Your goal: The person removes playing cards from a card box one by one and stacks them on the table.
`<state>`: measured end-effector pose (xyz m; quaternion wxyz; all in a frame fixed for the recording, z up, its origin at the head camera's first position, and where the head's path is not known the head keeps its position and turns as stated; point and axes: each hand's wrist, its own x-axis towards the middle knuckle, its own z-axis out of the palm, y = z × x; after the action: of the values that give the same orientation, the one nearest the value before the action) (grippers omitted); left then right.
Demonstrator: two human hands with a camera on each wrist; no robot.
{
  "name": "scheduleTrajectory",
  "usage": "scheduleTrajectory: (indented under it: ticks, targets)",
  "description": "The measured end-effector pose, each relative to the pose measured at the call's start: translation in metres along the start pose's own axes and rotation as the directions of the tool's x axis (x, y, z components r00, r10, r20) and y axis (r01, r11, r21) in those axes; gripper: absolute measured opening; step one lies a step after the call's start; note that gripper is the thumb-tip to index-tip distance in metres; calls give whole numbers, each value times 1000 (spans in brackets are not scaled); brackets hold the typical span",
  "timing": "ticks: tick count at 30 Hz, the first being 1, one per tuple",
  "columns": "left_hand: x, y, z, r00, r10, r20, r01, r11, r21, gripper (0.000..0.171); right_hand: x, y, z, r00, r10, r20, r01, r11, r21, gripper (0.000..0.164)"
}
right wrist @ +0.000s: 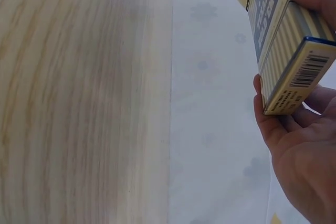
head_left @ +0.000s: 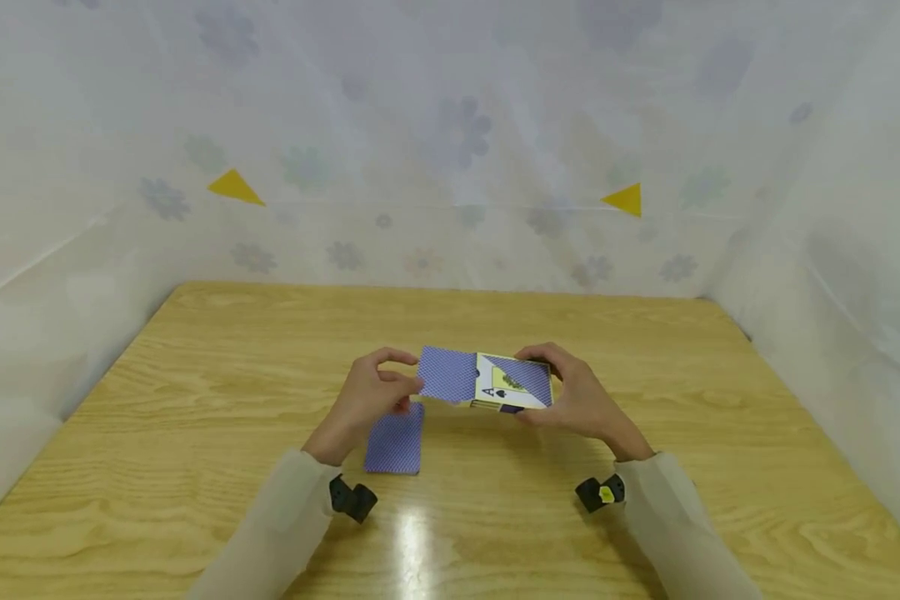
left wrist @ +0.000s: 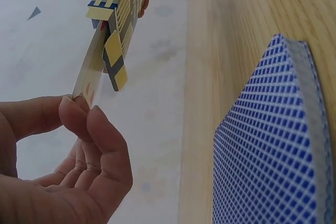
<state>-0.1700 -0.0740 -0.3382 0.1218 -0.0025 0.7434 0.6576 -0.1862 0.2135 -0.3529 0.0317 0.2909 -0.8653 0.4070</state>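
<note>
My right hand [head_left: 573,392] grips a playing-card box [head_left: 513,385] printed with an ace of spades, held a little above the wooden table [head_left: 195,375]. The box [right wrist: 286,51] fills the top right of the right wrist view, barcode end toward the camera. My left hand [head_left: 371,396] pinches blue-backed cards [head_left: 447,375] that stick out of the box's open end. In the left wrist view the thumb and fingers [left wrist: 86,124] nip the cards' edge [left wrist: 89,74] below the box [left wrist: 118,14]. A stack of blue-backed cards [head_left: 395,440] lies face down on the table under my left hand, the stack [left wrist: 273,145] large at the right.
White sheeting with faint flower prints walls the table on three sides, with two yellow triangles [head_left: 234,187] [head_left: 624,199] on the back wall. Black wrist camera mounts [head_left: 352,498] [head_left: 598,492] sit on both sleeves. Bare wood surrounds the hands.
</note>
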Motion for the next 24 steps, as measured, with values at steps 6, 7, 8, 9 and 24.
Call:
scheduleTrajectory:
  ticks: [6, 7, 8, 9, 24]
  targets:
    - [-2, -4, -6, 1000, -23, -10, 23, 1000, -20, 32, 1, 3, 1, 1000, 4, 14, -4, 1000, 8, 63]
    - [-3, -5, -8, 1000, -25, -12, 25, 999, -25, 32, 1, 3, 2, 1000, 5, 16, -5, 1000, 10, 63]
    - [-4, -6, -9, 1000, -26, -13, 25, 999, -30, 32, 1, 3, 2, 1000, 5, 18, -5, 1000, 11, 63]
    - [-4, -7, -10, 1000, -26, -15, 25, 999, -35, 32, 1, 4, 2, 1000, 6, 19, -6, 1000, 11, 63]
    - [-4, -18, -24, 991, -24, -130, 12, 996, -91, 33, 1, 5, 2, 1000, 4, 28, -4, 1000, -1, 63]
